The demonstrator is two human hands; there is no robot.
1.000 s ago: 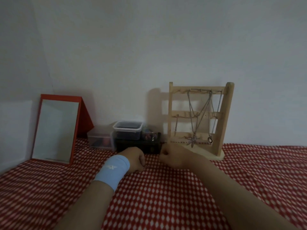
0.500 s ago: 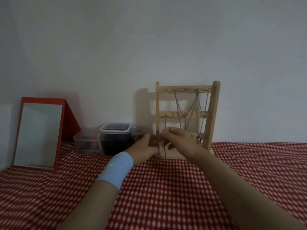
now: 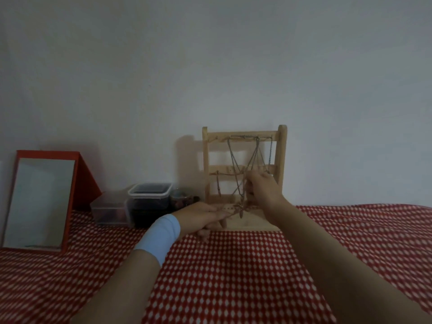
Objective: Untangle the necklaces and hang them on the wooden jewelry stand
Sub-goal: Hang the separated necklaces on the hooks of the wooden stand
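1. The necklaces (image 3: 243, 164) are on the wooden jewelry stand (image 3: 281, 160). Their chains drop from the top bar and cross each other around the middle rung, so from here they read as tangled, not sorted.
2. My right hand (image 3: 263, 189) is up at that crossing, fingers (image 3: 253, 180) pinched together on the strands just below the middle rung.
3. My left hand (image 3: 202, 215) sits lower, at the stand's base, fingers stretched flat towards a pendant (image 3: 240, 212) dangling there. Whether it grips the pendant or only steadies it, I cannot tell; the picture is too dim.
4. Step in hand, as I judge it: separating one chain from the knot while it hangs.
5. To do it well I would keep the right pinch light and lift one strand clear, not pull sideways. A hard tug could tighten the knot or tip the stand.
6. I would let the left hand hold the pendant's weight so the chain goes slack.
7. Further out: the red checked cloth (image 3: 233, 277) underneath, plastic containers (image 3: 149, 195) left of the stand, and a red-framed mirror (image 3: 42, 202) well apart at far left.
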